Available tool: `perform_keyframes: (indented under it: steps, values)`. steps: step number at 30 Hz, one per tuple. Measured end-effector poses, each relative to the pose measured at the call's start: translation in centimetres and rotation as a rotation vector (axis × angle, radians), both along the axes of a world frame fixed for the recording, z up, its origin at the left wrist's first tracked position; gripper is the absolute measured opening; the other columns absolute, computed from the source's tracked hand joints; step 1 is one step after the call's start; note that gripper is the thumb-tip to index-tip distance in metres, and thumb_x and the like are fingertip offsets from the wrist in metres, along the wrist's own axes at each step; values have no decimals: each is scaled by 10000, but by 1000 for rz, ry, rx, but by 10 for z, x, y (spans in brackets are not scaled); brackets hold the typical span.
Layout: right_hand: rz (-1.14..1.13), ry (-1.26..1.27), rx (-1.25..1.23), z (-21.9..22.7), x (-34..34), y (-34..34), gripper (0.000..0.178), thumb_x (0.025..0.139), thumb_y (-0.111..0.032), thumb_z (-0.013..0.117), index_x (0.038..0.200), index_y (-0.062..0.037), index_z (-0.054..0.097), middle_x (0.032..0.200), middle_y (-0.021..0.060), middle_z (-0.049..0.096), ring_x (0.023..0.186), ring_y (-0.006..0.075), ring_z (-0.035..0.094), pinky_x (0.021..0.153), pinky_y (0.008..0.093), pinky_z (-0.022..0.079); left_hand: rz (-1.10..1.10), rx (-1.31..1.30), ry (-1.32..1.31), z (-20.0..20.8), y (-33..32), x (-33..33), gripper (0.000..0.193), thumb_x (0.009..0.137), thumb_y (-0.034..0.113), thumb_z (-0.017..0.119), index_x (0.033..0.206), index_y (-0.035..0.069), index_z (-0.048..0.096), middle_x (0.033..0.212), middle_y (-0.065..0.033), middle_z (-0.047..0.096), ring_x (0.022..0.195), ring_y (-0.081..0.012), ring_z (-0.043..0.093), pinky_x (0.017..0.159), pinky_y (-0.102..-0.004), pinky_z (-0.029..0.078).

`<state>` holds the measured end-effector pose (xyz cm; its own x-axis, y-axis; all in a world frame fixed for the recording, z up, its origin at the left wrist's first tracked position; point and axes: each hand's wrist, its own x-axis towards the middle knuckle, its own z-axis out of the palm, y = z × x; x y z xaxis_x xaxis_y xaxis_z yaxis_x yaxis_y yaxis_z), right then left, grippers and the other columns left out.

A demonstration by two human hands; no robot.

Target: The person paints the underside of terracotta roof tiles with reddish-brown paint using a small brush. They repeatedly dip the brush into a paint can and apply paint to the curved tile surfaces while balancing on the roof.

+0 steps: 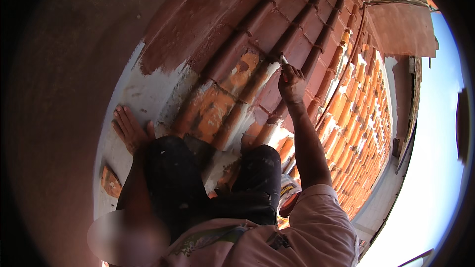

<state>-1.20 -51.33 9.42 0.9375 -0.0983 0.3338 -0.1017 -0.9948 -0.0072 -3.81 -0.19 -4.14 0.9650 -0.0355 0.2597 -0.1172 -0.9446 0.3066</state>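
Note:
My right hand (292, 83) is stretched forward over the roof, its fingers wrapped round a paintbrush (283, 60). The brush's pale end points up the slope and meets a ridge of the roof tiles (269, 71) where dark red paint borders bare orange and whitish tile; its bristles are too small to make out. My left hand (129, 127) lies flat with fingers spread on the white-grey ledge (143, 94) along the roof's left side. Below my right arm, beside my knee, a paint bucket (289, 188) with a label shows partly, red inside.
Far tiles (292, 24) are coated dark red. Rows of unpainted orange tiles (356, 133) run along the right. A broken tile piece (110, 182) rests on the ledge behind my left hand. Cables (396, 1) and a reddish wall (402, 29) stand at the far right.

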Motion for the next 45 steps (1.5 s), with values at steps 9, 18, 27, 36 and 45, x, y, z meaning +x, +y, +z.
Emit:
perform_keyframes:
  steps: [9,18,27,36,45]
  values:
    - [-50,-315,105,-39,-41,-25,231,912,-76,711,1137,-121,738,1109,112,774,1064,355,728,907,465,586,-5,-4,-34,-3,0,1,1051,918,411,719,1695,-14,153,1775,-223,160,1658,-383,113,1337,-580,91]
    - [-347,-325,1083,-41,-69,-10,158,943,-130,769,1089,-69,765,956,110,761,887,198,706,836,376,569,-2,20,-58,-4,-3,1,1027,956,438,682,1709,14,127,1786,-192,153,1663,-359,114,1338,-568,99]
    - [-352,-228,620,-22,-23,-41,179,927,-253,736,1045,-136,801,868,195,765,834,333,777,776,437,586,-28,40,-149,-4,-4,1,1001,964,470,667,1705,15,172,1770,-209,203,1649,-391,163,1318,-600,146]
    - [-149,-410,862,-16,-15,-40,144,947,-197,732,1031,-96,791,851,131,757,787,197,712,751,391,570,-26,12,-133,-6,-2,2,1024,937,415,714,1705,14,168,1772,-203,205,1650,-385,167,1320,-599,145]
    - [-146,-66,592,-26,-76,36,183,946,-126,779,1122,-77,787,1031,151,790,975,262,761,878,367,585,-24,33,-150,-3,-4,1,992,972,467,658,1706,16,168,1771,-205,206,1650,-385,165,1320,-600,143]
